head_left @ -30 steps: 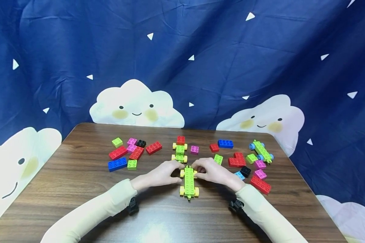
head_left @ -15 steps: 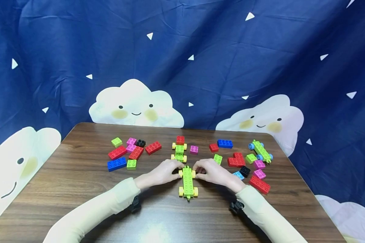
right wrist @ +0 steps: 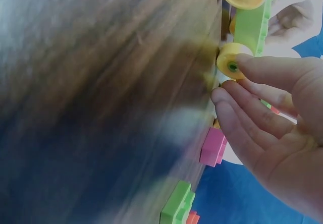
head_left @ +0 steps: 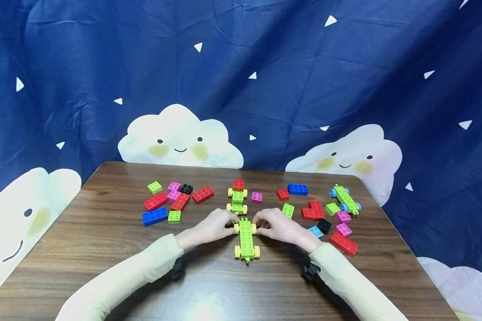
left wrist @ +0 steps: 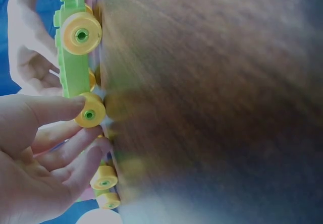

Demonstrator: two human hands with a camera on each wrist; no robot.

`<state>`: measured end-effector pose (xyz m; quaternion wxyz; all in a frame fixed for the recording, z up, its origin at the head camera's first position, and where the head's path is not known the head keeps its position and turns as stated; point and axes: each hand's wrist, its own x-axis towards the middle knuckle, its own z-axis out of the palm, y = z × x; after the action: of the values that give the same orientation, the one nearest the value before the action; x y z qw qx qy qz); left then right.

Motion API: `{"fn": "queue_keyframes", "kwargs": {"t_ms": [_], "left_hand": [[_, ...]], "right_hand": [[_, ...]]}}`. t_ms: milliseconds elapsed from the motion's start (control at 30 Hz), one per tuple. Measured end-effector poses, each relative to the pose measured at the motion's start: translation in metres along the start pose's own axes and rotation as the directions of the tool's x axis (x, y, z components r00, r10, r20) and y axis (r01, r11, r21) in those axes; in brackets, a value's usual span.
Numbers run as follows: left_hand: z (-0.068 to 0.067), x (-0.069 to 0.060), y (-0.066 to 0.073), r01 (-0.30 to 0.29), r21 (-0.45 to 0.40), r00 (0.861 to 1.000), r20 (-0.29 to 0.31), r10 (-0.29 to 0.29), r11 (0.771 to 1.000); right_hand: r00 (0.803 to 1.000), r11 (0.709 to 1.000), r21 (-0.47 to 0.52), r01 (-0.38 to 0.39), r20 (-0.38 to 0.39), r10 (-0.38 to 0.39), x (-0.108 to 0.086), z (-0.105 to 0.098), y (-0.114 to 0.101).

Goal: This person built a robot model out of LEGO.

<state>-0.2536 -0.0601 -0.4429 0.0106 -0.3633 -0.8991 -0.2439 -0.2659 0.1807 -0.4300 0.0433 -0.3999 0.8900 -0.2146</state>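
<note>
Between the left and right edges of the desk point(head_left: 112, 245), about midway: green car point(head_left: 246, 240), on four yellow wheels, long axis pointing toward the far edge. Left hand point(head_left: 213, 226) at its far left wheel, right hand point(head_left: 279, 226) at its far right wheel. Both grips narrow: thumb on the near side of the wheel, bent fingers round to the far side, so each hand pinches one wheel. Backs of the hands face up; the outer fingers curve loosely, low over the wood. Forearms in pale sleeves point(head_left: 116, 281) slant inward from the near left and near right, roughly mirrored.

Just beyond the car, toward the far edge: second car point(head_left: 237, 203), in line with it, red brick point(head_left: 238, 184) at its far end. Contact between the two cars: cannot tell. Blue-wheeled car point(head_left: 345, 199) lies near the far right corner.
</note>
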Motion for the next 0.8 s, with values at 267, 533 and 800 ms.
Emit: {"fn": "queue_keyframes", "kwargs": {"t_ms": [267, 533, 800], "left_hand": [[0.000, 0.000, -0.001, -0.002, 0.002, 1.000, -0.012, 0.002, 1.000], [0.000, 0.001, -0.002, 0.021, -0.003, 1.000, -0.013, -0.021, 1.000], [0.001, 0.001, -0.002, 0.006, -0.008, 1.000, -0.012, -0.006, 1.000]], "right_hand": [[0.997, 0.999, -0.042, -0.032, -0.072, 0.029, 0.004, -0.021, 0.014], [0.981, 0.986, -0.092, -0.140, -0.151, 0.125, 0.030, -0.035, 0.039], [0.974, 0.972, -0.118, -0.203, -0.122, 0.189, 0.051, -0.030, 0.053]]}}
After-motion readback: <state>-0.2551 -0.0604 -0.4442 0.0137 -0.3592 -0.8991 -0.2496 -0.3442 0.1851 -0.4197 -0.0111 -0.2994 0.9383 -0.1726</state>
